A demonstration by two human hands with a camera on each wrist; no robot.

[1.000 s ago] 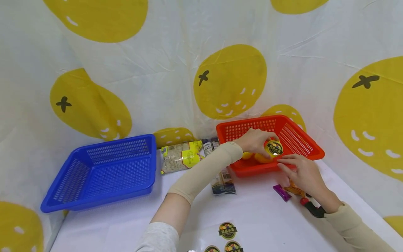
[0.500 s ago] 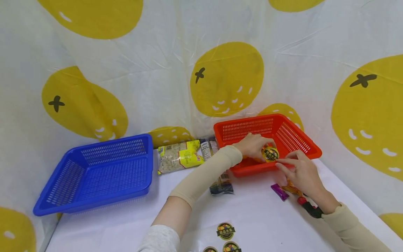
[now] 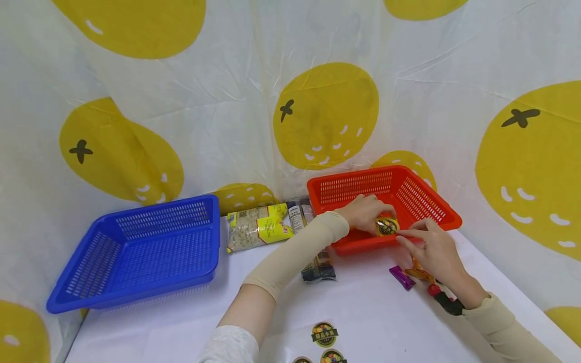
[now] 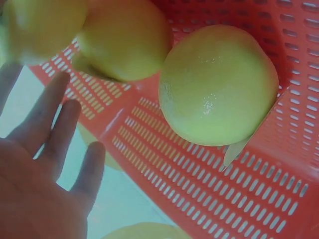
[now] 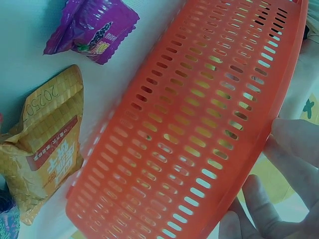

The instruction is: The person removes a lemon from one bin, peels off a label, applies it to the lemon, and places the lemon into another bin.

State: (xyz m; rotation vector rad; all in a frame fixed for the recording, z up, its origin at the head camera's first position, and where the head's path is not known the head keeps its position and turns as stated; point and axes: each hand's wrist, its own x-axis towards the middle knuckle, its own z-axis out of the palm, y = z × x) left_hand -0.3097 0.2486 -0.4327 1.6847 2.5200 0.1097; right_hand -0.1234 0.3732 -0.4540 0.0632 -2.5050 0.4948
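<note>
your left hand [image 3: 365,212] is down inside the red basket [image 3: 426,206], fingers curled over a yellow fruit [image 3: 386,226] that has a round dark sticker on top. looks like a proper hold on it from the head view. your right hand [image 3: 431,249] sits just outside the front rim of the basket, fingers mostly straight, fingertips reaching over the rim toward the sticker. i can't tell if they're actually touching it or just hovering.

the left wrist view shows more yellow fruits [image 4: 219,84] lying on the basket floor just beside your palm, so there's not much room in there.

tips, as i see it: keep the left hand steady so the fruit doesn't roll, and press the sticker from its middle outward with flat fingertips so the edges lie down on the curve. don't lean on the basket rim with the right hand; it's thin plastic and could tip toward you.

just under your right wrist are a purple packet [image 5: 92,27] and a yellow packet [image 5: 45,144], so watch you don't drag them. more stickers [image 3: 325,334] lie near you, between your forearms.
</note>
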